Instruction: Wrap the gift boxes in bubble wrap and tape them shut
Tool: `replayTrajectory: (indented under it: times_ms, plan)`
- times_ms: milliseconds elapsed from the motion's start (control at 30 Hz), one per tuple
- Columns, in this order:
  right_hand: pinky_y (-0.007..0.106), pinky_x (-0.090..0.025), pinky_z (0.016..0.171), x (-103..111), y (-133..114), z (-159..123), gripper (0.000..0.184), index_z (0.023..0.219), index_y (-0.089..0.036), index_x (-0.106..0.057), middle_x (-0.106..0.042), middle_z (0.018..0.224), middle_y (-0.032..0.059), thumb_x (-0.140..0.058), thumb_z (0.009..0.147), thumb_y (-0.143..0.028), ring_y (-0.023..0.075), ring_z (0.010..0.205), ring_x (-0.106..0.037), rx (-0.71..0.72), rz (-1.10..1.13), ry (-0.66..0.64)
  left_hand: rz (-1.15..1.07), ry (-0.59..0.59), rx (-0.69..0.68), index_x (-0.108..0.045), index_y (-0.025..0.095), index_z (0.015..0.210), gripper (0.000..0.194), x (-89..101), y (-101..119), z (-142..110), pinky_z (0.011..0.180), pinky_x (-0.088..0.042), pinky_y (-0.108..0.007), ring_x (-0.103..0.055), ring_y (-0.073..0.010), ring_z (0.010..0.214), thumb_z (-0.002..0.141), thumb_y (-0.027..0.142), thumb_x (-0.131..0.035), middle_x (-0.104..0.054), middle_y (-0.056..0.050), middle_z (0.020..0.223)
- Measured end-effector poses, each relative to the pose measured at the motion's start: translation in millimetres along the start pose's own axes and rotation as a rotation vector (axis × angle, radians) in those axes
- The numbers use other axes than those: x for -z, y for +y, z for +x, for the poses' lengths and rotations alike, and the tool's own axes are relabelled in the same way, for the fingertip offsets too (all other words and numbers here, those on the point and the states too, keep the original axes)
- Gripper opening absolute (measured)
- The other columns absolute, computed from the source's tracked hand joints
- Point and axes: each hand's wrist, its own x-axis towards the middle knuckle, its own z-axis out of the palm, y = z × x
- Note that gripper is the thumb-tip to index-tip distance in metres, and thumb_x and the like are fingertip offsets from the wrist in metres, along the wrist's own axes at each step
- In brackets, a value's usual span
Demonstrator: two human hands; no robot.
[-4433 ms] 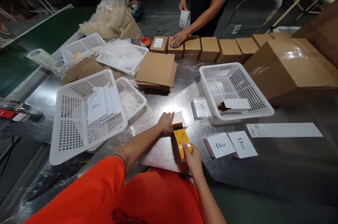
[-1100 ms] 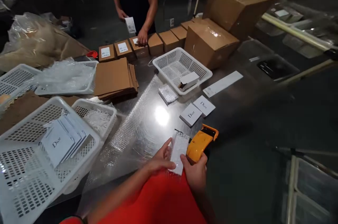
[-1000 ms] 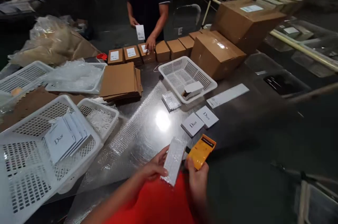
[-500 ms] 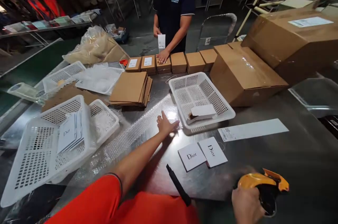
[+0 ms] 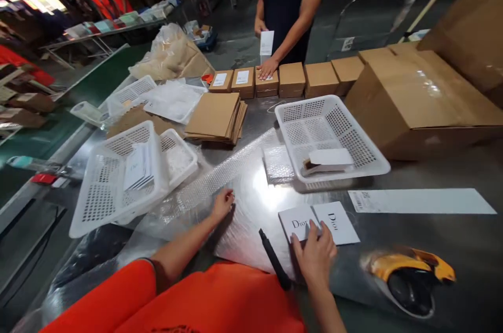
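Two white cards with black "Dior" lettering, the left card (image 5: 293, 216) and the right card (image 5: 338, 220), lie side by side on the metal table. My right hand (image 5: 316, 257) rests its spread fingertips on their lower edges. To the left, my left hand (image 5: 222, 204) hovers near a strip of bubble wrap (image 5: 204, 189), fingers curled, with nothing visible in them. A yellow and black tape dispenser (image 5: 412, 278), blurred, is at the lower right, out of my hands. Beside the white basket (image 5: 288, 131) lies a flat clear bubble-wrap piece (image 5: 277, 163).
Flattened cardboard (image 5: 212, 115) is stacked left of centre. Small brown boxes (image 5: 291, 80) line the far edge, where a co-worker's hand (image 5: 269, 67) touches one. Large cartons (image 5: 428, 97) stand right, near a long paper strip (image 5: 424, 201). Another basket (image 5: 98, 184) holds Dior cards.
My right hand has let go of the tape dispenser and moved left onto the cards. My left hand has drawn back from the bubble wrap by the basket and curled. The view has shifted.
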Motion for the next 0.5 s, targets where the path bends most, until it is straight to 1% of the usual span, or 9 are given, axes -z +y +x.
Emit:
replayTrajectory:
  times_ms: [67, 167, 233, 267, 300, 367, 433, 467, 500]
  plan:
    - [0.067, -0.035, 0.104, -16.8, -17.2, -0.1, 0.063, 0.135, -0.008, -0.054, -0.042, 0.147, 0.0312, -0.047, 0.088, -0.049, 0.0465, 0.136, -0.038, 0.062, -0.052, -0.108, 0.027, 0.038, 0.050, -0.069, 0.016, 0.108, 0.030, 26.4, -48.3, -40.7, 0.104, -0.049, -0.045, -0.066, -0.0267, 0.108, 0.082, 0.014, -0.054, -0.072, -0.010, 0.108]
    - [0.072, -0.032, 0.102, -35.7, -24.0, -0.7, 0.065, 0.140, -0.010, -0.052, -0.037, 0.154, 0.0307, -0.049, 0.087, -0.048, 0.0493, 0.142, -0.030, 0.059, -0.155, -0.185, 0.170, 0.105, 0.113, -0.069, 0.024, 0.112, 0.036, 59.5, -122.2, -97.9, 0.113, -0.043, -0.047, -0.059, -0.0291, 0.125, 0.080, 0.014, -0.053, -0.068, -0.007, 0.123]
    - [0.074, -0.029, 0.102, -42.9, -21.3, -0.3, 0.062, 0.143, -0.011, -0.051, -0.036, 0.155, 0.0299, -0.047, 0.089, -0.043, 0.0489, 0.143, -0.029, 0.045, -0.199, -0.193, 0.286, 0.147, 0.157, -0.066, 0.029, 0.120, 0.045, 72.9, -160.8, -123.9, 0.117, -0.040, -0.047, -0.054, -0.0308, 0.132, 0.080, 0.014, -0.052, -0.063, -0.004, 0.133]
    - [0.075, -0.028, 0.102, -45.1, -19.5, 0.3, 0.061, 0.143, -0.012, -0.050, -0.035, 0.156, 0.0297, -0.046, 0.090, -0.041, 0.0486, 0.144, -0.029, 0.041, -0.211, -0.196, 0.322, 0.165, 0.176, -0.064, 0.031, 0.125, 0.050, 77.2, -174.2, -131.5, 0.119, -0.037, -0.048, -0.050, -0.0323, 0.135, 0.079, 0.013, -0.053, -0.060, -0.003, 0.138]
    - [0.076, -0.027, 0.102, -46.6, -18.1, 0.9, 0.060, 0.144, -0.013, -0.049, -0.035, 0.156, 0.0294, -0.045, 0.091, -0.040, 0.0486, 0.144, -0.028, 0.034, -0.216, -0.201, 0.342, 0.183, 0.189, -0.061, 0.031, 0.130, 0.055, 80.6, -183.0, -135.2, 0.121, -0.035, -0.049, -0.047, -0.0340, 0.139, 0.079, 0.013, -0.053, -0.057, -0.004, 0.143]
    - [0.078, -0.027, 0.100, -48.2, -16.7, 2.0, 0.058, 0.144, -0.015, -0.048, -0.035, 0.157, 0.0291, -0.044, 0.090, -0.035, 0.0494, 0.145, -0.027, 0.007, -0.220, -0.207, 0.347, 0.196, 0.190, -0.055, 0.030, 0.140, 0.064, 87.1, -188.4, -131.0, 0.122, -0.031, -0.051, -0.039, -0.0364, 0.145, 0.079, 0.012, -0.054, -0.051, -0.006, 0.151]
    - [0.079, -0.029, 0.098, -48.7, -17.5, 2.2, 0.057, 0.144, -0.018, -0.047, -0.033, 0.158, 0.0287, -0.043, 0.088, -0.028, 0.0502, 0.146, -0.026, -0.035, -0.227, -0.189, 0.330, 0.169, 0.172, -0.048, 0.027, 0.147, 0.068, 96.2, -182.3, -114.4, 0.121, -0.032, -0.052, -0.038, -0.0368, 0.146, 0.082, 0.011, -0.054, -0.043, -0.009, 0.158]
    - [0.079, -0.030, 0.097, -48.7, -18.6, 1.8, 0.058, 0.144, -0.020, -0.047, -0.031, 0.158, 0.0286, -0.043, 0.086, -0.027, 0.0510, 0.145, -0.026, -0.063, -0.232, -0.173, 0.313, 0.141, 0.160, -0.047, 0.025, 0.148, 0.067, 102.0, -177.4, -103.5, 0.119, -0.034, -0.053, -0.041, -0.0366, 0.144, 0.083, 0.010, -0.053, -0.042, -0.011, 0.158]
    - [0.079, -0.031, 0.095, -48.7, -20.2, 1.2, 0.059, 0.144, -0.020, -0.047, -0.027, 0.158, 0.0300, -0.043, 0.086, -0.027, 0.0529, 0.144, -0.026, -0.069, -0.234, -0.169, 0.284, 0.103, 0.143, -0.049, 0.023, 0.146, 0.062, 108.3, -172.5, -92.0, 0.117, -0.037, -0.053, -0.045, -0.0362, 0.140, 0.085, 0.010, -0.052, -0.044, -0.013, 0.156]
